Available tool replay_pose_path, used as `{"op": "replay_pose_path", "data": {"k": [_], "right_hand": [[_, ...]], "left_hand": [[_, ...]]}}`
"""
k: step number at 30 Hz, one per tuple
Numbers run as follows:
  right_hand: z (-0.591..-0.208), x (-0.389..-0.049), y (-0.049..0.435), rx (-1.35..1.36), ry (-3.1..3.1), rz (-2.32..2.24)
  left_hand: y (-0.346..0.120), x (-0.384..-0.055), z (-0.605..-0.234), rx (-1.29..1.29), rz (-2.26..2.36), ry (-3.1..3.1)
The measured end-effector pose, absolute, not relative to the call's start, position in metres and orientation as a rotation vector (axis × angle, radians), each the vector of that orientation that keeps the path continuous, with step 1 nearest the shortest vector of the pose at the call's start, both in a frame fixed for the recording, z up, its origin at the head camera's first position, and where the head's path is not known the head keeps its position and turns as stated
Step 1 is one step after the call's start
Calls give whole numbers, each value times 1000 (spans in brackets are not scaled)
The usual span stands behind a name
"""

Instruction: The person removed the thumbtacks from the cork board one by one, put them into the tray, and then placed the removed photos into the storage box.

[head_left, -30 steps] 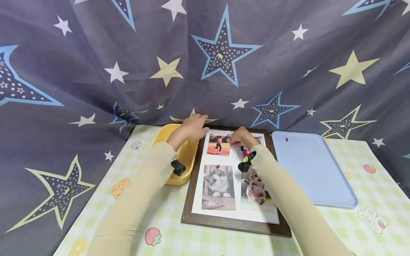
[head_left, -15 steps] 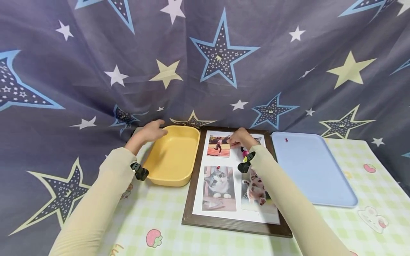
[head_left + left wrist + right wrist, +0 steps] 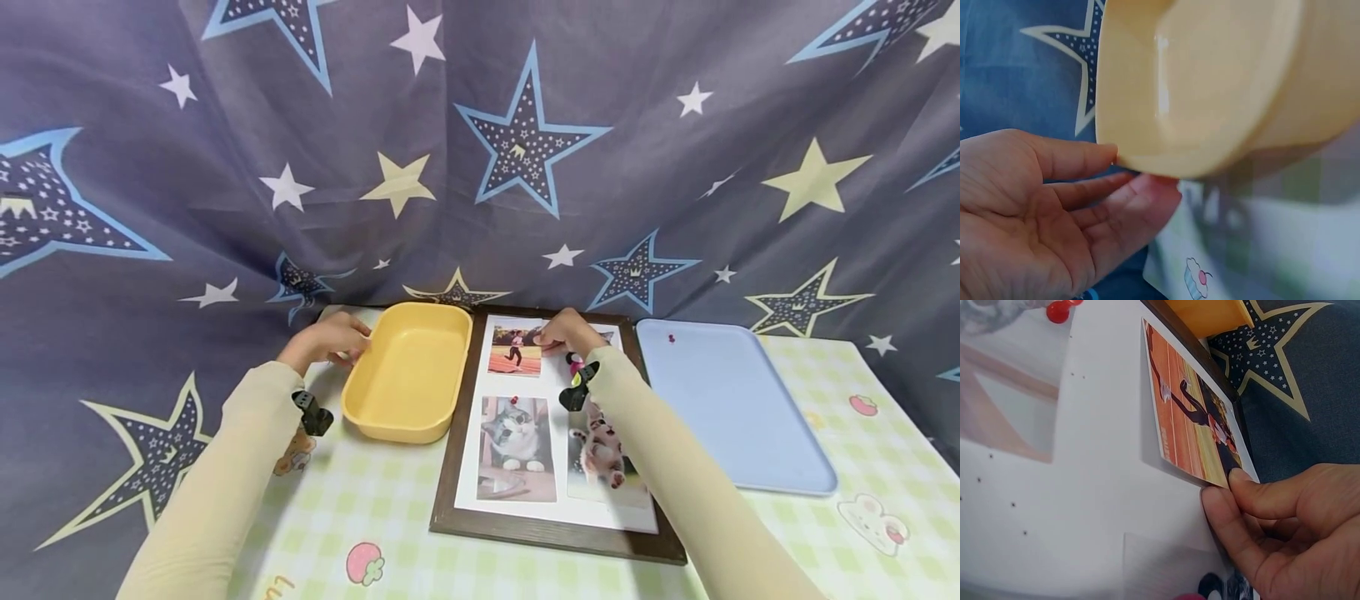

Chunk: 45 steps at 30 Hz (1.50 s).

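In the head view my left hand (image 3: 328, 337) is at the left rim of a yellow plastic bin (image 3: 408, 375). Its thumb meets the bin's rim (image 3: 1191, 164) in the left wrist view, while the fingertips reach just under it. My right hand (image 3: 567, 329) pinches the edge of a photo of a runner (image 3: 1194, 415) between thumb and index finger. That photo stands slightly raised over the white board (image 3: 1100, 425) inside a dark brown frame (image 3: 525, 537). Below it, a grey cat photo (image 3: 516, 450) carries a red pushpin (image 3: 514, 400) at its top.
Another kitten photo (image 3: 600, 454) lies at the board's lower right, partly behind the right sleeve. A light blue tray (image 3: 735, 408) with one dark red pushpin (image 3: 672, 338) stands right of the frame. A star-patterned curtain (image 3: 480, 167) rises behind the checked tablecloth (image 3: 405, 517).
My left hand has left the top of the framed board, crossed left over the yellow bin and lowered onto its left rim. The right hand keeps its pinch on the runner photo.
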State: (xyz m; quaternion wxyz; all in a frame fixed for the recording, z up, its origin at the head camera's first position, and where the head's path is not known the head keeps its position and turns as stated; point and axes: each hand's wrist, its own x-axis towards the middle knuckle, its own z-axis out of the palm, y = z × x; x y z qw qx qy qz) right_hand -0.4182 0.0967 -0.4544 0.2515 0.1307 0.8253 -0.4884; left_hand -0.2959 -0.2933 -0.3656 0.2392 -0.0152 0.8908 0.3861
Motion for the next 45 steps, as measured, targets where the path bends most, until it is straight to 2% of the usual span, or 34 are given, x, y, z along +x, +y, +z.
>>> {"op": "replay_pose_path", "data": {"k": [4, 7, 19, 45], "right_hand": [[-445, -414, 94, 374, 2280, -1289], [-431, -398, 89, 382, 2308, -1294], [-424, -385, 96, 361, 2283, -1383], [-439, -403, 91, 388, 2329, -1295]], "left_hand": [[-300, -299, -368, -75, 1151, 2401], [-301, -300, -367, -88, 1194, 2388], [-302, -309, -369, -103, 1198, 2359], [-306, -313, -375, -139, 1189, 2345]]}}
